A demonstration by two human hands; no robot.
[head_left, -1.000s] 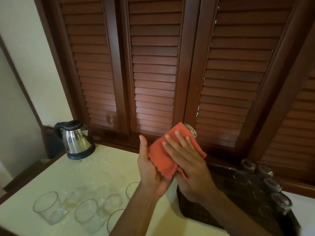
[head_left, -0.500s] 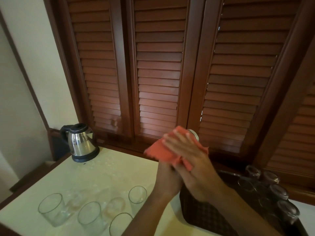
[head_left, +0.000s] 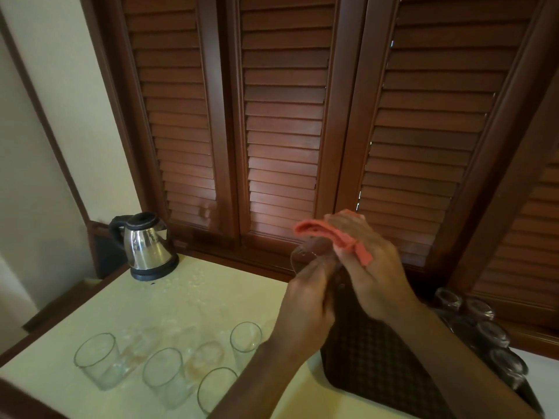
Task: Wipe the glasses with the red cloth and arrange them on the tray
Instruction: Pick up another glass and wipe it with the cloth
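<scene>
Since half a second ago, the red cloth (head_left: 334,237) has bunched up and slid off the glass (head_left: 313,256), so more of the glass shows now. Both hands are up in the air, close together, above the near edge of the tray (head_left: 372,367).

The left hand (head_left: 305,309) has its fingers curled round the glass and holds it tilted. The glass looks blurry. The right hand (head_left: 367,267) pinches the red cloth, which is folded over its fingers, just above and beside the glass.

Under the hands is the dark tray with a checked pattern. It sits on the right part of the pale surface (head_left: 181,303). Along its far right side stand some glasses turned upside down (head_left: 487,331), close together.

On the left part of the surface stand more clear glasses. One is far left (head_left: 96,359), one next to it (head_left: 165,375), one near the front edge (head_left: 216,388), and one by the left arm (head_left: 245,338). Wet marks show between them.

At the back left corner sits a shiny metal kettle (head_left: 146,244) with a black lid and handle. Behind everything are brown wooden shutters (head_left: 284,116).
</scene>
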